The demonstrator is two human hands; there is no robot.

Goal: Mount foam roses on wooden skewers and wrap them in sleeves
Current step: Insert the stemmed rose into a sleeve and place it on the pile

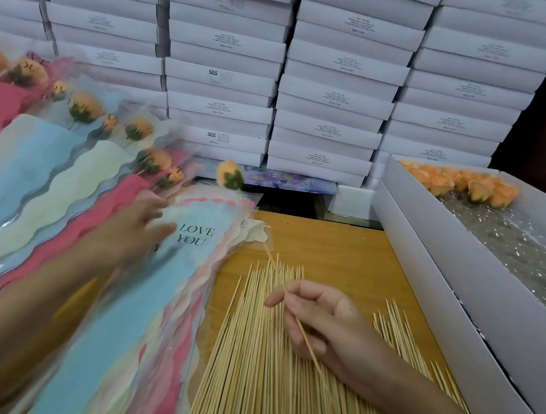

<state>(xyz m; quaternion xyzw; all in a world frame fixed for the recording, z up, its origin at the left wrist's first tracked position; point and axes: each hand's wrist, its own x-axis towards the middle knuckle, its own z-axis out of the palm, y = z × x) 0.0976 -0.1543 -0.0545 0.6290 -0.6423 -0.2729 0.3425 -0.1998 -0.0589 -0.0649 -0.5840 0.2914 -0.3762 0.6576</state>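
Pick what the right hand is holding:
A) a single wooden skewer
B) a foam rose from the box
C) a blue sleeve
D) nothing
A: the right hand pinches one skewer between its fingers, above the loose skewer pile.

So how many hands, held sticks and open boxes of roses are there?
Hands: 2, left hand and right hand
Held stick: 1
Open box of roses: 1
Total: 4
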